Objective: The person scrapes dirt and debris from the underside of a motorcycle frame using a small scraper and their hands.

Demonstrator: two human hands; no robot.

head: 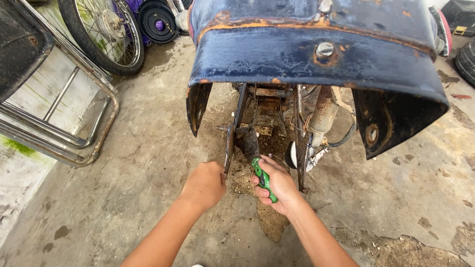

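Two hands busy, right hand (278,185) grip closed on green-handled brush (257,160) angled up-left, left hand (205,184) clasping metal bar (229,146)

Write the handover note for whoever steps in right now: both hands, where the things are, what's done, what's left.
Left hand: closed around the lower end of a dark metal bar hanging under the rusty blue mudguard.
Right hand: grip shut on a green-handled brush, its dark bristle head against the frame parts beside that bar.
Beneath: a patch of brown dirt and rust crumbs on the concrete floor.
Done: some grime looks knocked loose, judging by the crumbs.
Left: the frame parts above remain rusty and caked. How clean the bar itself is cannot be told.
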